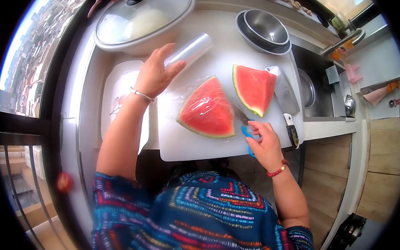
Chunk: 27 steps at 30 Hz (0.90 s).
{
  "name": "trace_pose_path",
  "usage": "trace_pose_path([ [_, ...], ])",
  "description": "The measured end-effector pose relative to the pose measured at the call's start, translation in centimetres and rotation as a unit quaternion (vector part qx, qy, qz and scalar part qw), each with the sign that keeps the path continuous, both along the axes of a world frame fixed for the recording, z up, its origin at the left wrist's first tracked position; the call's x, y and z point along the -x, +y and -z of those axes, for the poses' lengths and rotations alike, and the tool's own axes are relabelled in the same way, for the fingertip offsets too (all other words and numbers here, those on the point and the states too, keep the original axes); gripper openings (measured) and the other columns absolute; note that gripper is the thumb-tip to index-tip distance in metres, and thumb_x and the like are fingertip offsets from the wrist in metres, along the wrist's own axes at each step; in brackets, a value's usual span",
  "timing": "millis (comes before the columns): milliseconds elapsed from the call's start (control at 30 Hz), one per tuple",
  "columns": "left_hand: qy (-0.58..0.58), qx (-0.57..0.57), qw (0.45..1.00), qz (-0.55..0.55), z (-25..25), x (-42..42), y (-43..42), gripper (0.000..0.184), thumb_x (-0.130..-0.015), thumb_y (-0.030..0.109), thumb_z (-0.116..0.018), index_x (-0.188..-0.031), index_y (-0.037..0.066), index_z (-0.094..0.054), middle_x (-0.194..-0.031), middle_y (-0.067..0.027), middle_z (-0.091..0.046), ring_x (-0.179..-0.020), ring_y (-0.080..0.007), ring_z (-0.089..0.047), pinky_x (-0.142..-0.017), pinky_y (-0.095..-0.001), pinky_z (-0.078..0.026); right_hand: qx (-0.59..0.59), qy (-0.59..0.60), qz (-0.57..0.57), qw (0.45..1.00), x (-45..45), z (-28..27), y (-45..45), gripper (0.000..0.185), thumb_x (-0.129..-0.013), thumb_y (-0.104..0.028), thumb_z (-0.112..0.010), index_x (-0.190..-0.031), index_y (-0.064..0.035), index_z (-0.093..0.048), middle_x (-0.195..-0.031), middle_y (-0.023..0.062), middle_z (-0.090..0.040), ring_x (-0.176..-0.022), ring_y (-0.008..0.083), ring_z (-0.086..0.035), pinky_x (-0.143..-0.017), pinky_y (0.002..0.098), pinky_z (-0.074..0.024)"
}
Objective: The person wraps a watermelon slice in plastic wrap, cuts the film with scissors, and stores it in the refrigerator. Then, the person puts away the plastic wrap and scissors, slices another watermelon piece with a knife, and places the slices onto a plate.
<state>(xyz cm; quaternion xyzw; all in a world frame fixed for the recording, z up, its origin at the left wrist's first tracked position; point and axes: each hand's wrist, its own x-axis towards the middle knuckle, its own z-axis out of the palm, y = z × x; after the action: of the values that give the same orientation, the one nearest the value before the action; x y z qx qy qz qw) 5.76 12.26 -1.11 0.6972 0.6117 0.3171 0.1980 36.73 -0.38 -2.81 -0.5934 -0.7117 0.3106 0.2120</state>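
A wedge of watermelon (207, 109) wrapped in clear plastic film lies on the white cutting board (183, 150). My left hand (156, 71) is above the board's far left, thumb and fingers spread around the near end of a roll of cling film (195, 48). At the board's front, the curled fingers of my right hand (266, 142) are at the blue handles of a pair of scissors (245, 131); the fingers partly hide these handles. A second, unwrapped watermelon piece (255, 90) sits to the right, beside a cleaver (283, 91) with a black-and-white handle.
Nested metal bowls (267, 28) stand at the back right, near the sink (324, 94) and its faucet (344, 43). A large pot with a glass lid (143, 19) is at the back left. A white tray (113, 88) lies left of the board.
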Motion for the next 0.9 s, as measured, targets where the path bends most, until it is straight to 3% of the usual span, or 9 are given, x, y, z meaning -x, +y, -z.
trace_pose_path([
  [167, -0.051, 0.066, 0.991, 0.104, 3.0, -2.2, -4.7, 0.052, -0.084, 0.042, -0.056, -0.115, 0.001, -0.053, -0.109, -0.02, -0.057, -0.103, -0.0352, -0.054, -0.089, -0.0383, -0.043, 0.108, 0.255, 0.047, 0.96, 2.2, 2.8, 1.1, 0.047, -0.082, -0.019, -0.064, -0.121, -0.0016, -0.045, -0.11, 0.0108, -0.054, -0.095, 0.0204, -0.056, -0.072, 0.0293, -0.0492],
  [267, -0.154, 0.086, 0.983, 0.039, 6.3, -3.4, -6.7, 0.052, -0.085, 0.041, -0.054, -0.116, -0.001, -0.051, -0.114, -0.0215, -0.053, -0.106, -0.035, -0.052, -0.09, -0.038, -0.041, 0.28, 0.408, 0.139, 0.858, 3.0, 3.4, 1.9, 0.045, -0.09, -0.025, -0.053, -0.124, 0.0005, -0.041, -0.117, 0.0103, -0.052, -0.098, 0.0202, -0.055, -0.078, 0.0319, -0.0483],
  [333, -0.174, 0.066, 0.982, 0.032, 7.5, -4.1, -7.4, 0.051, -0.085, 0.039, -0.054, -0.116, -0.001, -0.05, -0.113, -0.0218, -0.053, -0.106, -0.0345, -0.051, -0.091, -0.0377, -0.04, 0.349, 0.584, 0.124, 0.722, 3.2, 4.3, 2.5, 0.043, -0.095, -0.029, -0.04, -0.127, 0.0, -0.038, -0.122, 0.0112, -0.05, -0.106, 0.023, -0.053, -0.088, 0.0368, -0.0448],
  [433, -0.204, -0.028, 0.978, 0.011, 8.1, -5.7, -8.2, 0.044, -0.085, 0.032, -0.056, -0.112, -0.002, -0.051, -0.111, -0.0191, -0.052, -0.102, -0.032, -0.051, -0.091, -0.0354, -0.04, 0.377, 0.64, 0.118, 0.659, 4.6, 3.6, 3.6, 0.049, -0.097, -0.037, -0.029, -0.132, -0.0038, -0.033, -0.129, 0.0116, -0.045, -0.117, 0.0237, -0.045, -0.094, 0.041, -0.0391],
  [600, -0.248, -0.044, 0.968, -0.008, 9.3, -6.6, -8.4, 0.038, -0.084, 0.023, -0.059, -0.112, -0.002, -0.052, -0.112, -0.0151, -0.052, -0.102, -0.0258, -0.052, -0.09, -0.0322, -0.04, 0.358, 0.676, 0.115, 0.634, 5.8, 2.9, 3.6, 0.048, -0.097, -0.037, -0.027, -0.13, -0.0034, -0.036, -0.131, 0.0114, -0.044, -0.12, 0.0254, -0.043, -0.098, 0.0436, -0.0349],
  [667, -0.464, 0.043, 0.885, -0.024, 9.9, -6.9, -8.4, 0.037, -0.086, 0.022, -0.057, -0.114, -0.002, -0.052, -0.112, -0.0108, -0.053, -0.104, -0.0192, -0.051, -0.09, -0.0302, -0.04, 0.335, 0.701, 0.123, 0.618, 5.9, 3.1, 3.0, 0.046, -0.097, -0.034, -0.028, -0.127, -0.0014, -0.039, -0.128, 0.0127, -0.046, -0.119, 0.0258, -0.044, -0.098, 0.0435, -0.0361],
  [733, -0.47, 0.049, 0.881, 0.0, 9.2, -7.0, -8.6, 0.037, -0.088, 0.021, -0.055, -0.116, -0.002, -0.051, -0.114, -0.0086, -0.052, -0.105, -0.0154, -0.049, -0.091, -0.0285, -0.04, 0.3, 0.704, 0.136, 0.63, 5.6, 2.6, 2.4, 0.046, -0.097, -0.035, -0.029, -0.128, -0.0027, -0.038, -0.128, 0.0119, -0.046, -0.119, 0.0256, -0.044, -0.099, 0.0432, -0.0346],
  [833, -0.662, 0.07, 0.746, 0.014, 7.1, -7.3, -8.8, 0.041, -0.089, 0.021, -0.052, -0.121, -0.003, -0.047, -0.121, -0.0132, -0.05, -0.109, -0.0198, -0.049, -0.095, -0.0308, -0.039, 0.257, 0.711, 0.118, 0.643, 5.5, 1.9, 1.4, 0.05, -0.096, -0.041, -0.027, -0.132, -0.0062, -0.034, -0.133, 0.0098, -0.041, -0.122, 0.0265, -0.04, -0.101, 0.0444, -0.0313],
  [900, -0.686, 0.087, 0.721, 0.04, 5.9, -8.0, -8.9, 0.041, -0.089, 0.021, -0.052, -0.122, -0.003, -0.046, -0.121, -0.0136, -0.05, -0.111, -0.0208, -0.048, -0.096, -0.0317, -0.038, 0.243, 0.729, 0.143, 0.623, 5.3, 0.9, 0.8, 0.05, -0.096, -0.041, -0.028, -0.131, -0.0065, -0.035, -0.133, 0.0094, -0.042, -0.122, 0.0266, -0.041, -0.101, 0.0447, -0.0305],
])
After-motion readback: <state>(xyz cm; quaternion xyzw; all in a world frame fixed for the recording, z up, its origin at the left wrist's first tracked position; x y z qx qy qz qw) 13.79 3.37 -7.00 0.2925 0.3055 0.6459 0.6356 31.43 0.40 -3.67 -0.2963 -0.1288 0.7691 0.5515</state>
